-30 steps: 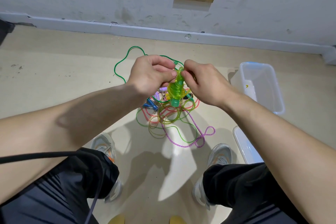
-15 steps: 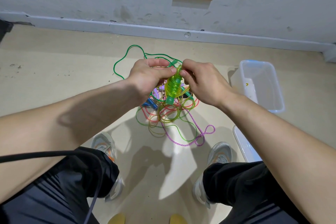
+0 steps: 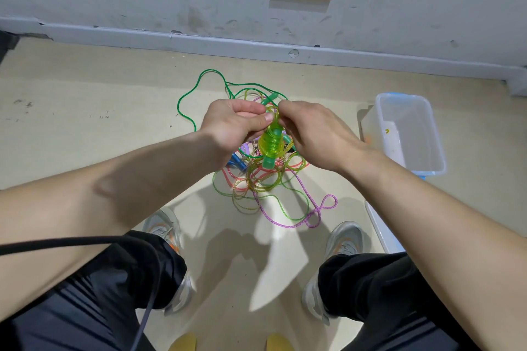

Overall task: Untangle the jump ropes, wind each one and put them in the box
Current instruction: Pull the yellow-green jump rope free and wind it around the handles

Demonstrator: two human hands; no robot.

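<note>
Yellow-green rope (image 3: 271,143) is wound into a tight coil round its handles, teal handle end (image 3: 268,163) poking out the bottom. It's held up over the pile, between both hands.

Head view:
- left hand (image 3: 232,122): fingers curled, thumb pinching the top of the coil
- right hand (image 3: 312,129): fingers curled in on the same top loops, looks like tucking the loose end. Fingertips hidden, can't confirm
- tangle (image 3: 263,188) on the floor below: dark green rope (image 3: 186,97), red rope (image 3: 298,165), purple rope (image 3: 313,215), blue handles (image 3: 236,164), plus more yellowish strands; can't tell whose
- box (image 3: 437,151) is to the right, well apart from the hands, no rope visible inside. Lid (image 3: 377,225) lies beside the right shoe

Progress, my read: first rope nearly wound, not yet boxed. Everything else untouched: at least three ropes to pull free, wind and drop in. Early stage.

Versus half a second ago: almost nothing. Both hands stay on the coil's top, coil hangs the same way, pile and box haven't shifted.
</note>
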